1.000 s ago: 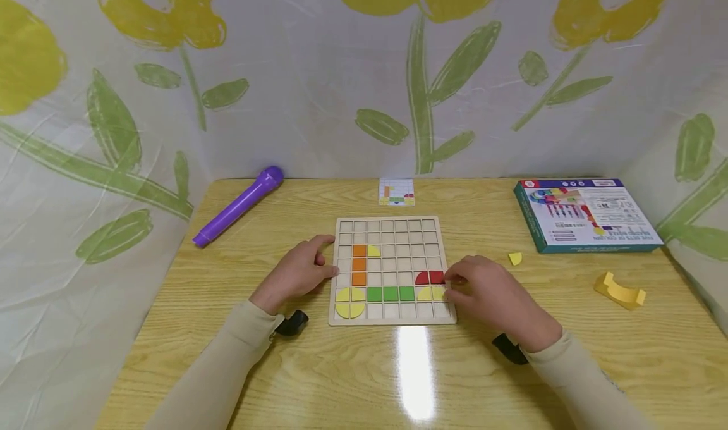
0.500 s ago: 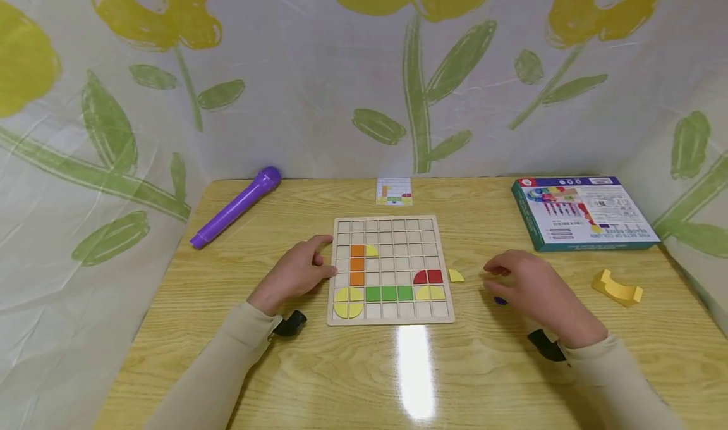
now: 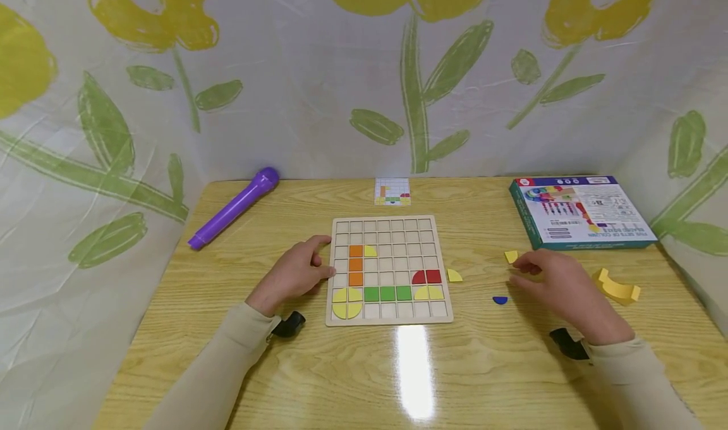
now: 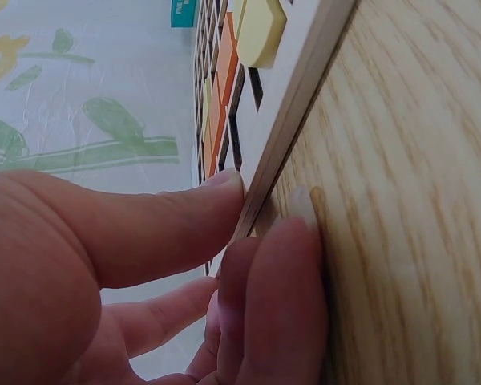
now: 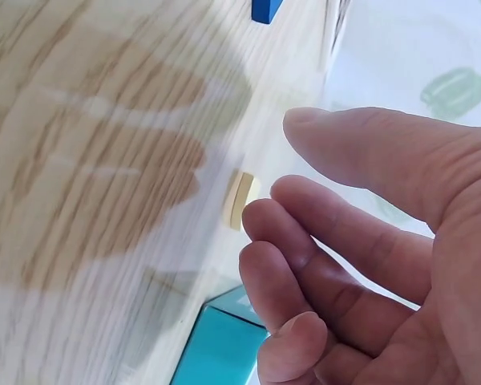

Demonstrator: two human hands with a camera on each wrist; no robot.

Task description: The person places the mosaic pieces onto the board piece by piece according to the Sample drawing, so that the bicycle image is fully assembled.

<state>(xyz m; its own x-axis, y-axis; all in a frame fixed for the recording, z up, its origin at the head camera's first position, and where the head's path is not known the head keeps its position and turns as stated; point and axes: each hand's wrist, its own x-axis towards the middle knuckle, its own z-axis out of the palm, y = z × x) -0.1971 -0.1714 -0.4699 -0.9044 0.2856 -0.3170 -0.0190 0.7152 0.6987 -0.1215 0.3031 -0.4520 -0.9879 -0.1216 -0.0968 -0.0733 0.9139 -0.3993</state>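
Observation:
In the head view, my left hand [image 3: 296, 272] rests at the left edge of the wooden grid board [image 3: 387, 221]. The left wrist view shows the thumb touching the board's rim, with the other fingers low beside it. My right hand [image 3: 563, 291] hovers above the table with nothing held, thumb and fingers apart. Just beyond its fingertips lies a yellow quarter-circle tile [image 3: 510, 257]. Another yellow quarter-circle [image 3: 454, 276] lies beside the board's right edge, and a blue half-circle tile [image 3: 500, 300] is left of the right hand. Orange tiles [image 3: 355, 264], green tiles [image 3: 387, 293], red tiles [image 3: 426, 277] and yellow tiles sit in the grid.
A small pattern card [image 3: 392, 191] lies behind the board, near the wall. At the back left is a purple toy microphone [image 3: 233, 208]. On the right are a flat printed box [image 3: 582, 214] and a yellow curved block [image 3: 616, 288].
My right hand has moved right, away from the board. A yellow quarter-circle tile now shows beside the board and the blue half-circle is uncovered. The left hand stays at the board's edge.

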